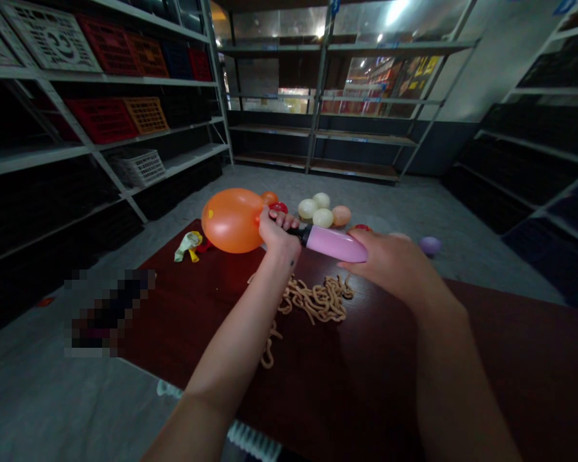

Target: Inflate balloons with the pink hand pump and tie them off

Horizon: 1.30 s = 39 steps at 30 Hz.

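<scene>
Orange balloon [234, 220], left of centre: neck clamped in left hand [278, 230], seemingly sealing it onto pink pump [331, 242], mid-frame; right hand [392, 260], grip clamped on pump.

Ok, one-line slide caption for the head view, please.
Left hand holds an orange balloon at its neck, right hand grips a pink pump, above tan strands on a dark table.
</scene>
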Available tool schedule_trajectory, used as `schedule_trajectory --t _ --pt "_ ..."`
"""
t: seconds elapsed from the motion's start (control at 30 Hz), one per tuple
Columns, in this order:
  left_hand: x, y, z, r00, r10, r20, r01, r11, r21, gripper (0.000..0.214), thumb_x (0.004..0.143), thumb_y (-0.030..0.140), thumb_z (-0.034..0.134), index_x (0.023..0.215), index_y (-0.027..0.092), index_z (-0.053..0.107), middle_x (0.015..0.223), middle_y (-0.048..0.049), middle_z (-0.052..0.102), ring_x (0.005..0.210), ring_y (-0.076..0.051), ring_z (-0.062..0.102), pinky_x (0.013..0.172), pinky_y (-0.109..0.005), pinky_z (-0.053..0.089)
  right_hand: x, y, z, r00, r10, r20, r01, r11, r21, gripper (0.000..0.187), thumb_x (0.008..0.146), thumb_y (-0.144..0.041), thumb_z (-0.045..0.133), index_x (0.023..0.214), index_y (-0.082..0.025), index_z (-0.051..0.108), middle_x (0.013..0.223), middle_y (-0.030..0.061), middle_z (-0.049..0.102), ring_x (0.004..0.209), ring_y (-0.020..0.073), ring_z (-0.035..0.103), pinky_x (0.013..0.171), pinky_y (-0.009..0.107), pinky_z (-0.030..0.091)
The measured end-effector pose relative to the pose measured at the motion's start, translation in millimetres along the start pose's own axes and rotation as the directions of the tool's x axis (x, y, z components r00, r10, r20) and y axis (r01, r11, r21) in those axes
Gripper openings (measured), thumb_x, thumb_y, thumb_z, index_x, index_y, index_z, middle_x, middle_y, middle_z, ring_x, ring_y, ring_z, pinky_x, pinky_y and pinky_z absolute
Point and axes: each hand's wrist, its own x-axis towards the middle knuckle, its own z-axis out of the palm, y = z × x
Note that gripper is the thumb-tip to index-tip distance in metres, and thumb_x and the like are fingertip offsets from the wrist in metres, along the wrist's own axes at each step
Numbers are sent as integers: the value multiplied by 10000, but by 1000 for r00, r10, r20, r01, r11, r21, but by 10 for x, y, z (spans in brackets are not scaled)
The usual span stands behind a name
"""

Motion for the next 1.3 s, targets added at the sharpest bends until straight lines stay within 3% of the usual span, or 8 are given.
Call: schedule_trajectory --t 0.2,0.33,0.5,0.63,0.77,1.07,1.3 --pt "107 184 -5 998 52 31 -53 999 14 359 979 233 446 654 208 296 454 91 211 357 -73 206 416 -221 208 -11 246 33 994 3 114 -28 975 222 470 849 -510 636 1206 -207 681 1062 117 753 930 300 697 766 392 498" --pt "118 245 -9 996 68 53 -70 997 39 386 967 275 492 657 210 270 462 98 200 360 -68 204 424 -215 221 -158 537 26 973 58 221 -134 929 346 479 792 -519 665 1187 -251 704 1112 81 756 946 296 709 817 421 549" --pt "129 414 12 991 77 105 -82 996 39 432 956 325 553 653 210 266 466 102 194 359 -61 195 407 -210 209 -267 758 67 956 45 290 -159 910 383 382 764 -524 663 1064 -306 752 939 33 780 760 278 716 654 402 576" --pt "142 524 25 982 136 131 -140 990 23 434 978 323 541 654 209 276 478 99 203 363 -55 208 406 -211 212 -231 663 13 979 16 201 -85 937 340 352 785 -514 653 1046 -300 753 946 38 773 779 268 710 656 381 560" --pt "130 443 35 976 189 104 -190 982 -5 415 1002 317 499 658 208 295 479 91 219 365 -61 214 408 -220 220 -160 456 -115 996 38 84 -56 973 224 396 816 -528 646 1107 -275 734 977 74 759 840 297 694 688 398 515" --pt "-104 -68 12 993 75 87 -81 994 68 451 981 398 558 653 211 311 476 96 222 369 -60 220 416 -229 221 0 63 8 1000 15 21 -16 999 32 415 828 -513 626 1117 -227 708 882 104 739 812 298 675 657 367 433" --pt "1 27 -3 996 10 88 -16 997 75 416 1003 318 498 652 208 303 467 97 207 363 -59 214 418 -222 216 26 48 64 999 -31 10 30 996 79 451 861 -568 592 1155 -244 697 855 81 746 756 259 683 622 334 399"
